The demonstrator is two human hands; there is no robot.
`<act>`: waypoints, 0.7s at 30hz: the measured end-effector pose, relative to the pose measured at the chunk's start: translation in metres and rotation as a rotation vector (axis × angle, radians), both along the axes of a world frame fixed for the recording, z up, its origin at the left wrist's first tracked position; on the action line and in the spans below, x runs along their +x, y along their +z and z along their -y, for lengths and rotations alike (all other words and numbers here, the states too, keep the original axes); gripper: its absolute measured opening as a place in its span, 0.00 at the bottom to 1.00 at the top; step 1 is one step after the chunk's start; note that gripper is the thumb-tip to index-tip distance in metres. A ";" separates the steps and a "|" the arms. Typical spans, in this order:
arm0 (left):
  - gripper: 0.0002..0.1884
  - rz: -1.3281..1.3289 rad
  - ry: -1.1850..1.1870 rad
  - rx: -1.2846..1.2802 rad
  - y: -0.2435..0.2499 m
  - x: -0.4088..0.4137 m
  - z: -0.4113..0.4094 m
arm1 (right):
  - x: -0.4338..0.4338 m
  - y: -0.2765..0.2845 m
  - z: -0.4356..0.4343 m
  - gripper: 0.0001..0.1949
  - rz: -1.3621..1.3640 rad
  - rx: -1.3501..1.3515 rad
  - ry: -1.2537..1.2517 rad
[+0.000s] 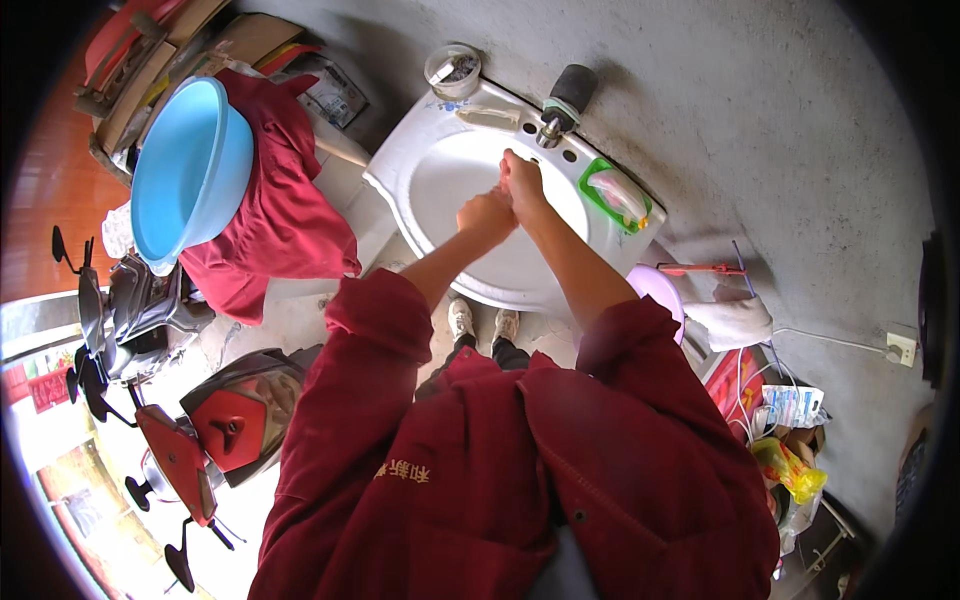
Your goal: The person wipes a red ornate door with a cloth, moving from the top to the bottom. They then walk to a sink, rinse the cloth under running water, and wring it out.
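My left hand (487, 214) and my right hand (523, 182) are pressed together over the bowl of a white ceramic washbasin (442, 195). Their fingers overlap, so whether anything small lies between the palms is hidden. Just beyond them, a metal tap (550, 133) with a dark cover (575, 86) rises from the basin's back rim. A pale object (487, 118) lies in the recess left of the tap. To its right, a green plastic dish (596, 200) holds a white and pink item (619, 191).
A light blue plastic basin (196, 165) rests on dark red cloth (262, 225) at left. A clear tub (452, 86) stands at the basin's back corner. Motorcycles (176, 457) are lower left. A purple plastic vessel (660, 292), a towel (731, 322) and a wall socket (900, 346) are right.
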State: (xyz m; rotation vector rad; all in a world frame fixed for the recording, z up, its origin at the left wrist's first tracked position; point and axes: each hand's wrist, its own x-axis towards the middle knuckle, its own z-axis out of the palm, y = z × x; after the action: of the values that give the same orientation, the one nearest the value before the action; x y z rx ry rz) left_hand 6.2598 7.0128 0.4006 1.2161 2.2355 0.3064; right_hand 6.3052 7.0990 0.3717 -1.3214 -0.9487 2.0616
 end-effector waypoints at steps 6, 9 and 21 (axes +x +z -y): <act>0.30 0.076 -0.110 -0.200 -0.020 -0.007 0.011 | 0.011 -0.039 0.000 0.16 -0.183 -0.322 0.010; 0.46 0.134 -0.024 -0.043 -0.020 -0.053 0.008 | 0.030 -0.035 -0.010 0.26 -0.165 -0.359 -0.059; 0.32 -0.493 -0.350 0.132 -0.106 -0.223 -0.032 | 0.173 -0.011 0.070 0.12 0.234 0.085 0.070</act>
State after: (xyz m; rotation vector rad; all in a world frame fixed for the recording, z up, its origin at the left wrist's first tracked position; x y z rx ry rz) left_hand 6.0372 7.0449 0.2944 1.8880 2.3620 0.0121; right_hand 6.4778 7.0289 0.3609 -1.5271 -1.1855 1.9225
